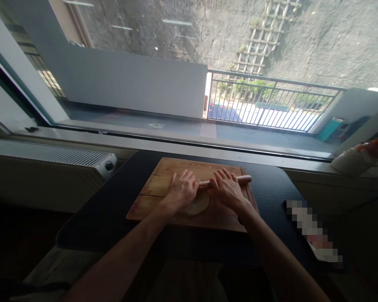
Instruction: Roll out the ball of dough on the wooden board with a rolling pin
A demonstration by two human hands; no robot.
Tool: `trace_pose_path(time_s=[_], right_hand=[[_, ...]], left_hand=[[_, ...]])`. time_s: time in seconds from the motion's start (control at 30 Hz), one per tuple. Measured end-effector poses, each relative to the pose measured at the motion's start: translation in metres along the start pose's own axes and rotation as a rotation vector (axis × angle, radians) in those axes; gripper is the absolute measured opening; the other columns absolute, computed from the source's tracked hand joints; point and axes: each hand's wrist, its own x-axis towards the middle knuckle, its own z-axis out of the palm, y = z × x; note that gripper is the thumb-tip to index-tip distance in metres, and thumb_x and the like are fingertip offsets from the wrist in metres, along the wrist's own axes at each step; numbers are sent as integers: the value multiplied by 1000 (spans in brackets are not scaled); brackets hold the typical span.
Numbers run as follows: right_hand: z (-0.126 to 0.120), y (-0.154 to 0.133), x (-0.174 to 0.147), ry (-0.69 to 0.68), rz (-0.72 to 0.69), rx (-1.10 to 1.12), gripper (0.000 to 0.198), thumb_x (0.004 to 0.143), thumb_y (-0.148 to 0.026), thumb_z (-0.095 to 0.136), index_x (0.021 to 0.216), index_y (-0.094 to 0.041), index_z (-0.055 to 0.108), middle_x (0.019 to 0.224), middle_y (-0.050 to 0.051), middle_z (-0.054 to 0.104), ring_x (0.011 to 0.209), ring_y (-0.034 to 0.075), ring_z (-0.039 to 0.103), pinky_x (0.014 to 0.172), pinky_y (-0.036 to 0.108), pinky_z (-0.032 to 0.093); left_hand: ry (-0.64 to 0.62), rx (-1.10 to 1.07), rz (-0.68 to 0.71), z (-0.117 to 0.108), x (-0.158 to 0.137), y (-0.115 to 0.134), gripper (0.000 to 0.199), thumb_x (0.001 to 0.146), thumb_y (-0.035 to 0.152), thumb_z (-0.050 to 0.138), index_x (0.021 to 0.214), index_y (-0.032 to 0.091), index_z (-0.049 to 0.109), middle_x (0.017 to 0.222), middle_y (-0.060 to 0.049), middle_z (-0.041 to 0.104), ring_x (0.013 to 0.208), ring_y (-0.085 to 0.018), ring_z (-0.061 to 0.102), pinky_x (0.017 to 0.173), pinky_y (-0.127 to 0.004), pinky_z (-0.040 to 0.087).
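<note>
A wooden rolling pin (244, 179) lies crosswise on a wooden cutting board (154, 178), its right end sticking out past my hand. My left hand (183, 186) rests palm down over the pin's left part, fingers stretched forward and hiding that end. Over the right part lies my right hand (227, 187), also flat, with its fingers extended and not wrapped round the pin. Between and below the hands is a pale, flattened round of dough (198, 204) on the board, partly covered by my left hand and forearm.
Under the board is a dark table (110, 205) with rounded corners. A long pixelated item (313, 230) lies at its right edge. Beyond stand a window sill (201, 147) and a large window. A white radiator (50, 153) is at left, a pale pot-like object (353, 161) at right.
</note>
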Motion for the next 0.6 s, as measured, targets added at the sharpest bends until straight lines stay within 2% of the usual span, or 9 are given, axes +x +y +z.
trace_pose_path(time_s=[0.1, 0.17, 0.23, 0.3, 0.4, 0.47, 0.53, 0.6], right_hand=[[6, 5, -56, 109, -41, -42, 49, 95, -40, 26, 137, -16, 37, 144, 8, 36, 136, 22, 21, 110, 42, 15], [7, 8, -73, 125, -60, -54, 51, 95, -39, 27, 139, -15, 33, 145, 8, 34, 137, 21, 21, 111, 40, 14], [5, 10, -67, 96, -66, -44, 51, 95, -40, 27, 139, -15, 34, 145, 8, 34, 136, 21, 22, 110, 41, 15], [1, 11, -40, 29, -40, -12, 49, 95, -41, 25, 134, -16, 40, 142, 9, 39, 135, 22, 25, 109, 42, 18], [-6, 11, 8, -51, 4, 23, 44, 96, -41, 23, 120, -19, 53, 133, 9, 49, 129, 22, 34, 104, 43, 26], [-9, 10, 24, -53, 10, 27, 43, 96, -41, 23, 114, -20, 56, 130, 9, 52, 126, 22, 38, 101, 42, 30], [-8, 9, 17, -38, 11, 27, 43, 96, -41, 23, 118, -21, 54, 132, 8, 50, 128, 22, 36, 102, 43, 29], [-5, 7, -11, -4, 3, 22, 43, 96, -41, 26, 126, -20, 48, 137, 7, 46, 132, 22, 30, 106, 43, 23]], left_hand=[[83, 11, 93, 4, -43, 13, 47, 93, 32, 27, 135, 15, 40, 144, -8, 37, 136, -21, 26, 113, -45, 13], [127, 23, 143, 5, -55, 18, 49, 93, 31, 27, 138, 13, 35, 146, -8, 33, 137, -21, 24, 113, -43, 12], [118, 29, 110, 6, -46, 18, 50, 93, 33, 26, 137, 13, 36, 146, -8, 33, 137, -22, 22, 113, -45, 11], [73, 28, 23, 5, -20, 13, 49, 94, 36, 25, 134, 13, 41, 144, -10, 37, 136, -23, 23, 112, -49, 11], [21, 21, -55, 2, 26, 4, 46, 94, 36, 25, 124, 14, 51, 135, -13, 48, 130, -28, 35, 105, -59, 20], [0, 16, -60, -1, 42, 0, 43, 94, 35, 26, 119, 15, 54, 129, -14, 54, 125, -29, 41, 100, -61, 26], [-5, 12, -30, -3, 36, 0, 42, 94, 35, 27, 118, 16, 55, 130, -12, 53, 126, -29, 40, 101, -59, 27], [2, 9, 21, -5, 12, 3, 42, 94, 36, 26, 120, 18, 54, 133, -8, 51, 130, -26, 35, 106, -55, 22]])
